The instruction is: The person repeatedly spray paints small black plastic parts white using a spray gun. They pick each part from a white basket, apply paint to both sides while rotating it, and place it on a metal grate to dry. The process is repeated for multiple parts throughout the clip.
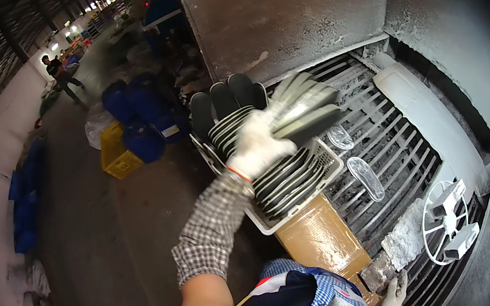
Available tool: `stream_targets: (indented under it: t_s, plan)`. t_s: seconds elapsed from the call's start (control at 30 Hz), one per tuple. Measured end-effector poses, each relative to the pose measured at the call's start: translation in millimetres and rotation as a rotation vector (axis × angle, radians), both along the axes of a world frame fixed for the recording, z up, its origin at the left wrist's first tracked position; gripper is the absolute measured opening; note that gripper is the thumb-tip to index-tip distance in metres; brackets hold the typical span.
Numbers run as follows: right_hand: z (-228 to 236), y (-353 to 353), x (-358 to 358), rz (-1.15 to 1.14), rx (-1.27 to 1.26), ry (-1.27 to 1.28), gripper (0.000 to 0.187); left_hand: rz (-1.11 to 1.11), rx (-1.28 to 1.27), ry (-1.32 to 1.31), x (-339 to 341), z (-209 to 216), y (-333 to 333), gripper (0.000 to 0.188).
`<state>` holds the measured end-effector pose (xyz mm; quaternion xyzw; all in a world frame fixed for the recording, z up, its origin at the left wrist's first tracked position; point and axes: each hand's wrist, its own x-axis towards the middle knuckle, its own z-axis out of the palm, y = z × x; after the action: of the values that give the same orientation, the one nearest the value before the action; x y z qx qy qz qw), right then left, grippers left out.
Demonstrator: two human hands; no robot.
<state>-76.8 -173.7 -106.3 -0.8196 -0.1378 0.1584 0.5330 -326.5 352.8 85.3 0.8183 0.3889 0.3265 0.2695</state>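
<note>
My left hand point(257, 148), in a white glove and checked sleeve cover, is closed on several shoe soles point(306, 119). They are dark and light-edged, fanned out and smeared by motion. Beneath it, a white plastic basket point(337, 167) holds rows of dark soles point(288, 184) standing on edge, with more at its far end. At the lower right is my right hand point(395, 298), also gloved. Its visible fingers are stretched and apart, beside a block caked in white powder point(398, 247); clothing hides part of this hand.
Two silvery sole-shaped pieces point(365, 178) lie on a powdery slatted grate point(384, 151). A white spoked wheel point(447, 224) stands nearby. Metal walls point(293, 6) enclose the grate. A taped carton point(321, 236) is below the basket. Blue drums point(137, 112), a yellow crate point(115, 153) and a person point(61, 76) are left.
</note>
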Motion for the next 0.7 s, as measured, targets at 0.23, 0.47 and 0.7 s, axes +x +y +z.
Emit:
stream_targets:
  t_s: [0.23,0.47,0.7]
  plan:
    - [34,9,-7,0.025,-0.004,-0.035,0.053,-0.479,-0.256,0.022,65,-54,-142,0.101]
    - [58,1,-23,-0.027,-0.051,-0.061,0.05,-0.352,-0.201,0.339,68,-162,-195,0.089]
    - [76,-1,-30,-0.053,-0.065,0.081,0.053,-0.198,-0.067,0.63,38,-233,-210,0.089]
